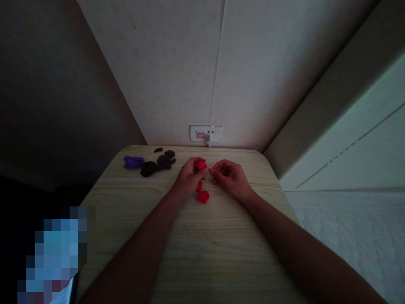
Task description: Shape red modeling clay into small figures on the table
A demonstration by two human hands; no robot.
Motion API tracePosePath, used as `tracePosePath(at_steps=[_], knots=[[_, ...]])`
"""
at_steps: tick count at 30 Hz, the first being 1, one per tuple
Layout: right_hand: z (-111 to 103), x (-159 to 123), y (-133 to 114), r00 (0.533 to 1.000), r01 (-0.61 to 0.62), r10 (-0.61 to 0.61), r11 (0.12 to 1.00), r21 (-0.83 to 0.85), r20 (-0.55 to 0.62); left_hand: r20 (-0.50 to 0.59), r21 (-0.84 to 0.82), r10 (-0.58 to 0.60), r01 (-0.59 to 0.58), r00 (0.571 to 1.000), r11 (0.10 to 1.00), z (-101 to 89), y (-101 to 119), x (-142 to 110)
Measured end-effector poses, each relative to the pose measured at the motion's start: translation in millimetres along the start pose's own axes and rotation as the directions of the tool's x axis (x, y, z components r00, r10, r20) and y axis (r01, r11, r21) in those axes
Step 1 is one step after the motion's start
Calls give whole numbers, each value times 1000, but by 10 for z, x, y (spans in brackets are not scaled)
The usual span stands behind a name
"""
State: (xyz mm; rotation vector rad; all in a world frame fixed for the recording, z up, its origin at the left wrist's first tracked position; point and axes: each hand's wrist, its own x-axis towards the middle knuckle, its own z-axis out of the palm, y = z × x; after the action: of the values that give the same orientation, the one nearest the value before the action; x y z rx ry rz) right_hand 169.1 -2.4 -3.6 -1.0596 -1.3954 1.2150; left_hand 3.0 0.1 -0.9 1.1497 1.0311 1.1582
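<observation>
My left hand [190, 177] cups a lump of red modelling clay [201, 165] in its fingers. My right hand [230, 177] faces it, fingertips pinched, with a small red clay bit [210, 170] showing at the tips. Just below my hands, several red clay pieces lie on the tabletop, among them a rounded piece [203, 196] and a narrow strip [199, 186]. Farther left lie a purple clay lump [133, 162], a black clay lump [148, 169] and dark brown clay pieces [163, 161], all apart from my hands.
The light wood table [190, 228] has rounded far corners and stands against a pale wall. A white wall socket [205, 133] with a plug sits just above its far edge. A pixelated blue-toned object [53, 253] occupies the lower left, beside the table.
</observation>
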Motion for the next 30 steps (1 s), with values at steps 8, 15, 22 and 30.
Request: tracePosePath(at_steps=[8,15,22,30], knots=[[27,-67,-3,997,41,-50,987,-158,-57,0,-25,13,-13,1000,1000,-15,-11,9],[56,-95,-10,994,65,-79,981,-182,-70,16,-56,36,-35,999,998,-23,-25,27],[59,-83,-27,999,9,-15,992,-130,-49,39,-80,7,-4,999,997,-25,-1,14],[53,-58,-45,999,-19,15,997,-77,-45,48,-95,8,-4,999,995,1,14,13]])
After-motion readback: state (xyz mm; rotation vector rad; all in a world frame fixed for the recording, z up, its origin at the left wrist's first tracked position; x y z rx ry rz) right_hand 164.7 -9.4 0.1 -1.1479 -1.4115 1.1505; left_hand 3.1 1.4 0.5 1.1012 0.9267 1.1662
